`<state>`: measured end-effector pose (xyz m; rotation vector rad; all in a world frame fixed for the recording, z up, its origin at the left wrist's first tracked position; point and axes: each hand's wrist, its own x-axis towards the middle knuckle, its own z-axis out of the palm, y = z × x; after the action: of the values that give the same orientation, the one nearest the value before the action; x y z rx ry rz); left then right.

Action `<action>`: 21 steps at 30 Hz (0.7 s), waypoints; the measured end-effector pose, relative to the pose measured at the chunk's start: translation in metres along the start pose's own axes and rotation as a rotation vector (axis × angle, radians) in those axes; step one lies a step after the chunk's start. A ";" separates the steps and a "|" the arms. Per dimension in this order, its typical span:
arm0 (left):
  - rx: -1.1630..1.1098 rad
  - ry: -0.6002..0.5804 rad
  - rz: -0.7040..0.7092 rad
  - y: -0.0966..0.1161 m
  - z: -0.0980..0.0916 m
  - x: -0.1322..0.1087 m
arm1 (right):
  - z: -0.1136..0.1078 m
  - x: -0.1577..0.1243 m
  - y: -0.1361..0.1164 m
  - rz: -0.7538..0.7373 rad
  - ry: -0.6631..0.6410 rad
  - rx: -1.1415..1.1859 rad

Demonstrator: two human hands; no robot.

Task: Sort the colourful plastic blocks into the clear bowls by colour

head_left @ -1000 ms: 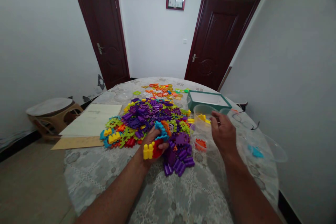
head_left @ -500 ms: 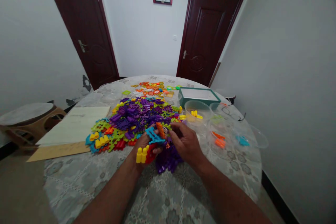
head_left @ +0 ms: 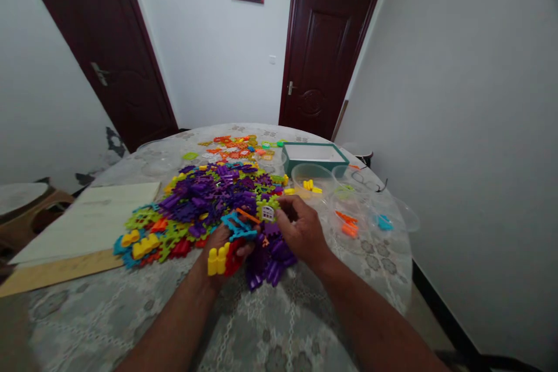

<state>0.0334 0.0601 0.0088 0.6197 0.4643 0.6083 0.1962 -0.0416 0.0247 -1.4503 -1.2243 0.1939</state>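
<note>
**Left hand (head_left: 224, 242) and right hand (head_left: 300, 228) coming together over plastic toy blocks**

Near the close edge of the round table (head_left: 82, 317), the left hand is clamping a cluster of interlocking blocks (head_left: 238, 229) in blue, red, orange and yellow. The right hand's fingers (head_left: 283, 204) are touching a green block (head_left: 267, 212) just beside it, though whether they are gripping it is hard to tell. A heap of purple blocks (head_left: 268, 261) is lying beneath both hands. Toward the table's middle, a large mixed pile (head_left: 200, 203) is spreading left beside a pale board (head_left: 82, 218). Toward the right edge, clear tubs (head_left: 311, 180) are holding yellow and orange pieces. A teal box (head_left: 314, 158) is sitting near the far edge.
</note>
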 end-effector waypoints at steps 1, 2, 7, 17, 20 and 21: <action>-0.026 -0.007 0.009 0.000 0.000 -0.001 | -0.001 0.001 0.002 0.026 -0.002 0.039; -0.052 -0.009 0.010 -0.001 0.000 -0.001 | -0.002 0.002 0.004 0.052 -0.006 0.075; -0.133 0.005 -0.036 -0.001 0.001 -0.003 | -0.017 0.011 0.012 0.122 -0.052 0.094; -0.045 0.080 0.000 0.003 0.001 0.001 | -0.135 0.051 0.064 0.170 0.426 -0.433; 0.015 0.129 -0.016 0.001 -0.001 0.003 | -0.158 0.054 0.084 0.190 0.623 -0.572; 0.034 0.138 -0.017 0.000 -0.002 0.003 | -0.162 0.055 0.089 0.195 0.657 -0.599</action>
<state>0.0350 0.0625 0.0066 0.6081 0.6100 0.6311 0.3842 -0.0837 0.0323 -1.9360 -0.6105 -0.5309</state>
